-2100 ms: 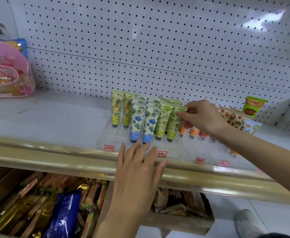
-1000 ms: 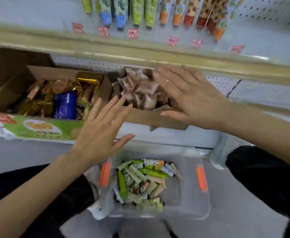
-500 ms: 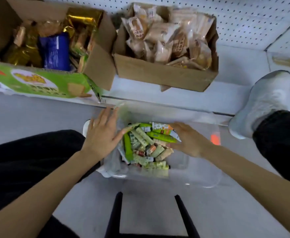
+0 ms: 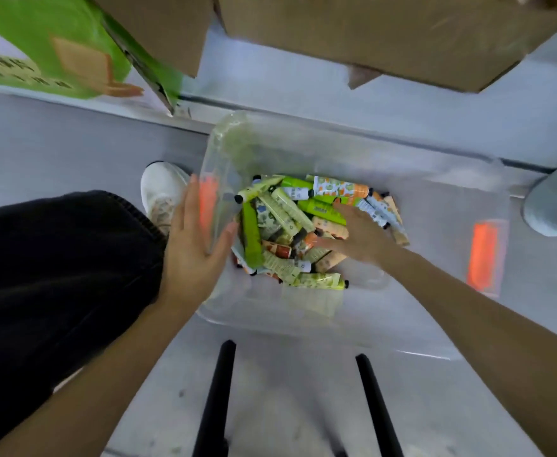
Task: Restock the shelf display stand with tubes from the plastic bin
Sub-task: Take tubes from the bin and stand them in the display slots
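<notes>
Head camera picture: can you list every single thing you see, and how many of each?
plastic bin: one, clear, on the floor in the middle.
tubes: many, green, cream and orange, heaped inside the bin.
latches: two, orange, one at each end of the bin.
cardboard boxes: two, brown, along the top; the left one has a green printed flap.
black bars: two, bottom middle.
shoes: two, whitish, one left of the bin, one at the right edge.
trouser leg: one, black, left.
left hand: one, resting on the bin's left rim.
right hand: one, inside the bin, fingers lying on the tubes.
</notes>
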`<control>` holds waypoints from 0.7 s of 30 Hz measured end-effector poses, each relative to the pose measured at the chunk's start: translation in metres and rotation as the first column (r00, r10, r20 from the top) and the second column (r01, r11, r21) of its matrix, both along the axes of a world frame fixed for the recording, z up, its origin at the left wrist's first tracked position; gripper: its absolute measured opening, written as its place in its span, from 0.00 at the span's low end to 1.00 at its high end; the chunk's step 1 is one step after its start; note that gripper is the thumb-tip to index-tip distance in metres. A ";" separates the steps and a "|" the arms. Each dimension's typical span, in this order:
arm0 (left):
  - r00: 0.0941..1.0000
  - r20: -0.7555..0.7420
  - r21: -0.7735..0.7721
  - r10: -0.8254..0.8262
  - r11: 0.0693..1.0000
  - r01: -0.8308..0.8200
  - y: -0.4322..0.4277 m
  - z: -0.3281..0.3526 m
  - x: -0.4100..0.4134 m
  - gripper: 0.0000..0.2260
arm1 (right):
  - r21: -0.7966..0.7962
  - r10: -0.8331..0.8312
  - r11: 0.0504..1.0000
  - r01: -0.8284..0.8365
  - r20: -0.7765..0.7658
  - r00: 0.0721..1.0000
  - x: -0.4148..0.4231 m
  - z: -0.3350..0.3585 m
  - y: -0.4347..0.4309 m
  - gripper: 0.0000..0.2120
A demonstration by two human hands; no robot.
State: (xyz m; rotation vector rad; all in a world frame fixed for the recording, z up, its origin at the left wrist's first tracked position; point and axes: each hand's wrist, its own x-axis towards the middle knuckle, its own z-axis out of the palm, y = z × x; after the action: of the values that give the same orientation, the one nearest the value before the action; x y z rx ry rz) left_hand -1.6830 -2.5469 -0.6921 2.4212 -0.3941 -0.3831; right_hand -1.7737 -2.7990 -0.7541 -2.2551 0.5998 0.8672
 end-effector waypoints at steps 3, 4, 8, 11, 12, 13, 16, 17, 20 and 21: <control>1.000 0.017 -0.031 -0.001 1.000 0.002 0.001 -0.003 0.000 0.33 | -0.072 0.124 0.989 -0.126 -0.028 0.992 0.012 -0.018 0.000 0.47; 1.000 0.027 -0.039 -0.001 0.999 0.002 0.002 -0.004 0.000 0.33 | -0.092 0.147 0.985 -0.148 -0.020 0.989 0.014 -0.024 0.000 0.48; 0.999 0.021 -0.045 0.024 0.999 -0.023 0.003 -0.008 -0.001 0.32 | -0.103 0.161 0.981 -0.166 -0.054 0.986 0.015 -0.039 -0.005 0.52; 0.999 0.046 -0.027 0.027 0.999 -0.025 0.004 -0.010 -0.001 0.32 | -0.043 0.203 0.976 -0.213 -0.172 0.964 0.014 -0.043 -0.011 0.55; 0.998 0.052 -0.022 0.025 0.999 -0.024 0.004 -0.010 -0.001 0.32 | -0.019 0.166 0.985 -0.172 -0.176 0.970 0.013 -0.045 -0.012 0.55; 0.998 0.051 -0.019 0.028 0.999 -0.027 0.004 -0.011 -0.001 0.32 | 0.024 0.090 0.996 -0.087 -0.178 0.980 0.012 -0.047 -0.013 0.55; 0.998 0.048 -0.012 0.038 0.999 -0.037 0.004 -0.011 -0.001 0.32 | 0.235 -0.129 0.952 0.195 -0.269 0.954 0.008 -0.047 -0.008 0.56; 0.998 0.052 -0.009 0.036 0.999 -0.035 0.004 -0.011 -0.002 0.32 | 0.282 -0.131 0.935 0.216 -0.293 0.947 0.005 -0.046 -0.005 0.53; 0.997 0.064 0.006 0.035 0.999 -0.036 0.003 -0.011 -0.002 0.32 | 0.351 -0.138 0.910 0.221 -0.245 0.959 -0.007 -0.050 0.013 0.41; 0.997 0.067 0.013 0.038 0.999 -0.039 0.003 -0.011 -0.002 0.32 | 0.362 -0.165 0.901 0.237 -0.220 0.962 -0.009 -0.049 0.018 0.41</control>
State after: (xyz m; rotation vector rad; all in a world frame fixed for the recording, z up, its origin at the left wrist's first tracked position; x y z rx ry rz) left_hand -1.6852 -2.5437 -0.7031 2.4563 -0.3742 -0.2892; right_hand -1.7824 -2.7805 -0.8031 -1.7374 0.6675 0.9975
